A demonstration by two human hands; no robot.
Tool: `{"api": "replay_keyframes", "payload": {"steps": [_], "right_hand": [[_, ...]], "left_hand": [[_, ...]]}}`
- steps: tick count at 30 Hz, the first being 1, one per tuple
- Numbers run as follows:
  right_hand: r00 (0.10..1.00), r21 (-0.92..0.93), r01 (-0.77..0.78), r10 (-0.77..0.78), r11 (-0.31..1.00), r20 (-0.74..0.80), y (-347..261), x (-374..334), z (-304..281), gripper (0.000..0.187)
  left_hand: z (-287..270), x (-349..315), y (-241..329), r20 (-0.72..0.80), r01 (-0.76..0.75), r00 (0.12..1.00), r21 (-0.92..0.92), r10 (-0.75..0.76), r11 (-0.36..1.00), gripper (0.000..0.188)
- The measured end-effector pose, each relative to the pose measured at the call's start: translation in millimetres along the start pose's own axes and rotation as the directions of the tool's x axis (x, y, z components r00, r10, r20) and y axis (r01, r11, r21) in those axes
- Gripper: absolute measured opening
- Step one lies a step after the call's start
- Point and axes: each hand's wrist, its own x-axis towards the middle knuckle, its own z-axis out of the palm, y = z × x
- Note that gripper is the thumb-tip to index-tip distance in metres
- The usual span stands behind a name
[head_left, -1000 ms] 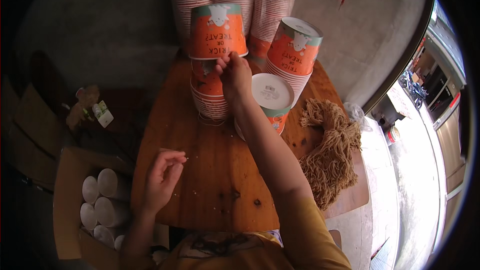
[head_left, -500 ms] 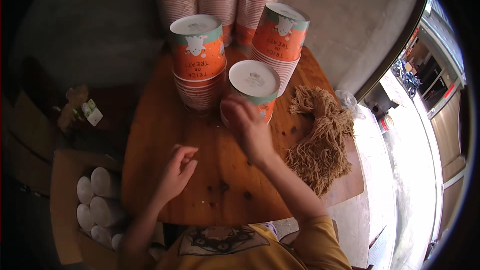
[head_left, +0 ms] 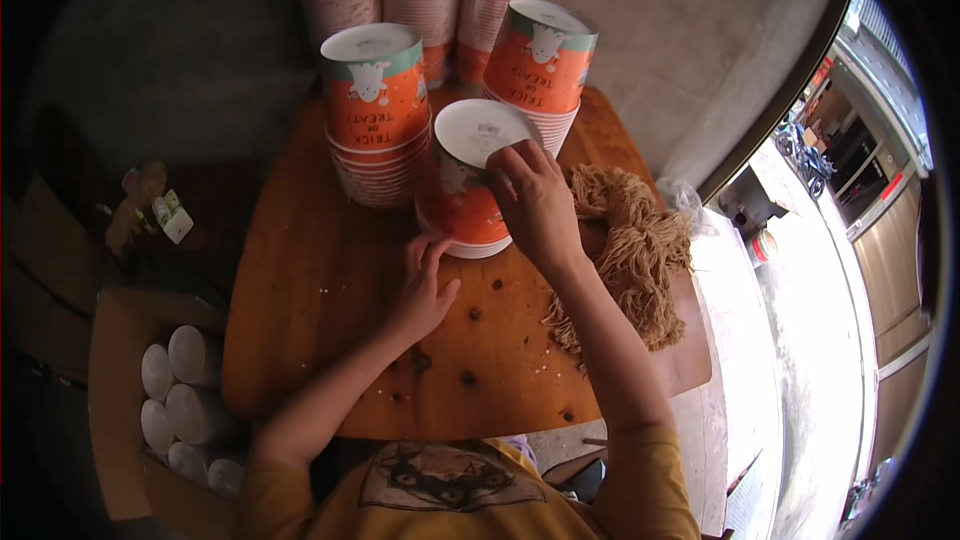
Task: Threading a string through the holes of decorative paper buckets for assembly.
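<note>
Upside-down on the wooden table stands a short stack of orange-and-green paper buckets [head_left: 462, 202], its white base facing up. Bent over the right upper edge of the top bucket, the fingers of my right hand [head_left: 537, 195] press on it. My left hand [head_left: 427, 290] is at the stack's lower front rim, fingers stretched and thumb apart. Behind, to the left, is a taller stack of the same buckets [head_left: 375, 105]; another tall stack [head_left: 535, 65] is behind to the right. Both are upside-down, with a white ghost figure on the side.
A bundle of tan cord [head_left: 640, 260] lies on the table's [head_left: 330, 340] right side. Plastic-wrapped stacks of buckets [head_left: 420, 0] stand at the back. Left of the table, an open cardboard box [head_left: 120, 380] holds several pale rolls. A clear plastic bag [head_left: 680, 198] sits by the right edge.
My left hand has moved forward and right to the short stack's rim. My right hand has shifted from the stack's front to its right upper edge. The view has shifted slightly.
</note>
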Motion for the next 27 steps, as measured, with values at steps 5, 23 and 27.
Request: {"api": "replay_keyframes", "payload": {"steps": [5,23,27], "right_hand": [[0.996,0.055,-0.083,0.082,0.995,0.016,2.5,0.8,-6.1,0.016],[0.996,0.085,0.013,-0.006,0.996,-0.089,-4.2,-2.4,-54.8,0.017],[0.998,0.115,-0.001,0.009,0.993,-0.066,1.0,-3.6,-55.8,0.018]], "left_hand": [[1.2,-8.9,-0.5,0.018,0.002,1.000,0.046,-0.003,0.999,0.071],[-4.9,13.5,-25.0,0.028,0.500,0.764,-0.656,-0.644,0.565,0.031],[-9.4,17.5,-30.9,0.329,0.397,0.710,-0.917,-0.623,-0.033,0.037]]}}
